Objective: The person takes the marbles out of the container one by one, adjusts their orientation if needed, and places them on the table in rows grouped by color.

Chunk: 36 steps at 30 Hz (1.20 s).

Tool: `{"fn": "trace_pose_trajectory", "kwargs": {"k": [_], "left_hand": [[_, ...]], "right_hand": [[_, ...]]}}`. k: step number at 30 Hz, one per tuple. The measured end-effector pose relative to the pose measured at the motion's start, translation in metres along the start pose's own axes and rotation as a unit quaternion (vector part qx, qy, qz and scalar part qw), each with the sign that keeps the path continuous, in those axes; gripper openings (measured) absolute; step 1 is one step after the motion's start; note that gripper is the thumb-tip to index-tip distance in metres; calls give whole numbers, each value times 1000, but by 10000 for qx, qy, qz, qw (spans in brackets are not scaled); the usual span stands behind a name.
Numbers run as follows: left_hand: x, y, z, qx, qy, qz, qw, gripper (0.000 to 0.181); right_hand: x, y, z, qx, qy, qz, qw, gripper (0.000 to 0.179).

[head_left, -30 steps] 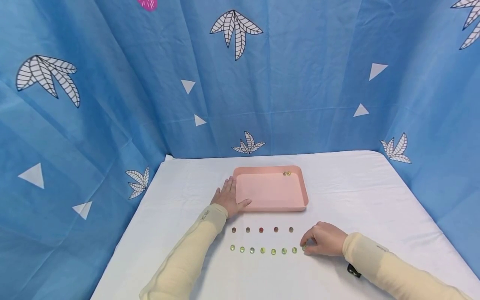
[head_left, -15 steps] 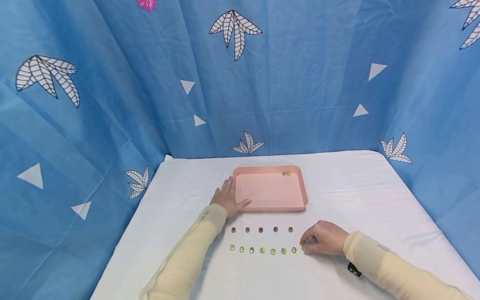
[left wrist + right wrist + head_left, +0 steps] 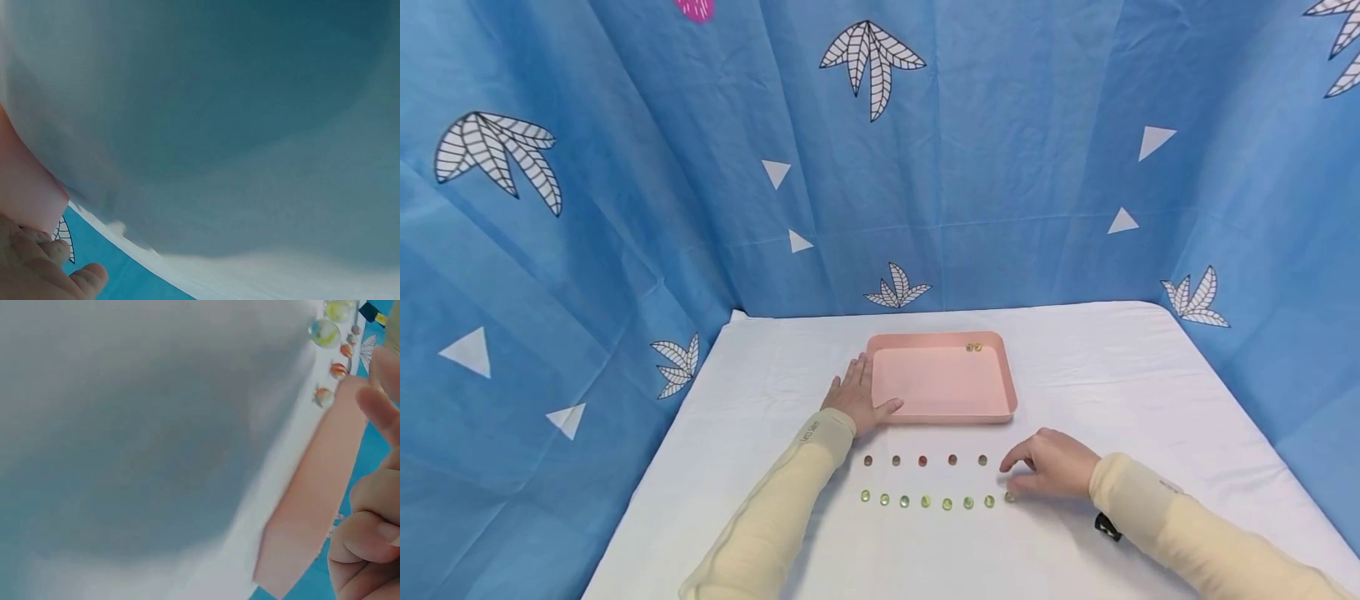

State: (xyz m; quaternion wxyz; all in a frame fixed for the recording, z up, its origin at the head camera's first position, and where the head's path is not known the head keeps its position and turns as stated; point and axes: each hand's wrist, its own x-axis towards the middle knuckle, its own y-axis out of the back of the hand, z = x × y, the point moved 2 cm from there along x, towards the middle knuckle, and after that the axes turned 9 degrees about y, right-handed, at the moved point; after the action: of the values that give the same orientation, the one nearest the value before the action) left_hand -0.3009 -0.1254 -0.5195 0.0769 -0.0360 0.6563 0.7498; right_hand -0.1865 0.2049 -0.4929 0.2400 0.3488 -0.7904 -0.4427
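My left hand (image 3: pixel 855 402) lies flat with fingers spread along the left side of a pink tray (image 3: pixel 942 417), its thumb over the front rim. Two glass marbles (image 3: pixel 973 347) sit in the tray's back right corner. On the white cloth in front run two rows: several reddish and dark marbles (image 3: pixel 922 460) farther off, several yellow-green marbles (image 3: pixel 947 504) nearer. Just past the near row's right end hovers my right hand (image 3: pixel 1051 465), thumb and index parted with nothing between them. The end marble (image 3: pixel 1010 497) lies below its thumb. In the right wrist view the other fingers (image 3: pixel 362 534) are curled.
A white cloth (image 3: pixel 775 358) covers the table. Blue patterned curtains (image 3: pixel 1000 167) hang behind it and at both sides. A small black object (image 3: pixel 1107 527) shows beneath the right sleeve.
My right hand has let go of the marble at the near row's right end, parted its thumb and index finger, and lifted slightly away. The left hand has stayed put.
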Motion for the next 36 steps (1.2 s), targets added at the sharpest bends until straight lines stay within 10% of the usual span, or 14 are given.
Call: {"fn": "trace_pose_trajectory", "kwargs": {"k": [36], "left_hand": [[5, -8, -3, 30, -50, 144, 9999, 112]], "right_hand": [[60, 58, 48, 115, -648, 839, 9943, 30]]}}
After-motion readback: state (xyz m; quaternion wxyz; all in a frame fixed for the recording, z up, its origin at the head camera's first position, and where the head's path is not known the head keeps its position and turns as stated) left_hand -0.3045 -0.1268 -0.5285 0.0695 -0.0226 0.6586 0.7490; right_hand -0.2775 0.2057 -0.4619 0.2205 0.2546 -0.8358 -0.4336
